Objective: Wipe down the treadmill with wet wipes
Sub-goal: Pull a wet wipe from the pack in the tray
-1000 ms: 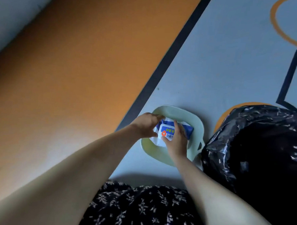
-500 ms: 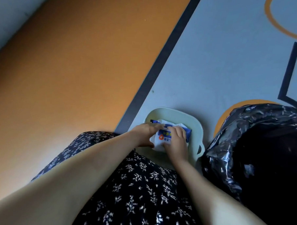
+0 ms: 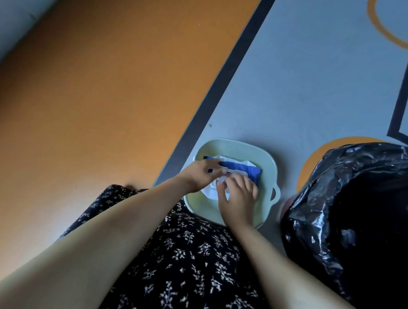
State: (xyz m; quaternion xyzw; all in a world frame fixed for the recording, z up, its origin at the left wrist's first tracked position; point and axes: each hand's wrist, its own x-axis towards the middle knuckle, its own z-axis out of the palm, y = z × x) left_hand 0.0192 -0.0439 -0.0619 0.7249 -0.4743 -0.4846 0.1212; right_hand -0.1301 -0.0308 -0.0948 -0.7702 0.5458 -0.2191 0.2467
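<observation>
A blue and white wet wipe pack [image 3: 242, 169] lies inside a pale green plastic basin [image 3: 236, 144] on the grey floor. My left hand [image 3: 197, 177] holds the pack's left end, its fingers reaching over the top. From the near side my right hand [image 3: 241, 195] has its fingers curled at the pack's middle, where the white flap is. The hands cover most of the label. Whether a wipe is coming out cannot be seen.
A bin lined with a shiny black bag [image 3: 336, 195] stands right beside the basin. A dark stripe [image 3: 224, 85] separates the grey floor from an orange area [image 3: 96, 91] on the left. My black floral dress [image 3: 189, 258] fills the lower middle.
The view has dropped closer and my knees have come into frame. Both hands have stayed on the pack, the fingers shifting toward its middle.
</observation>
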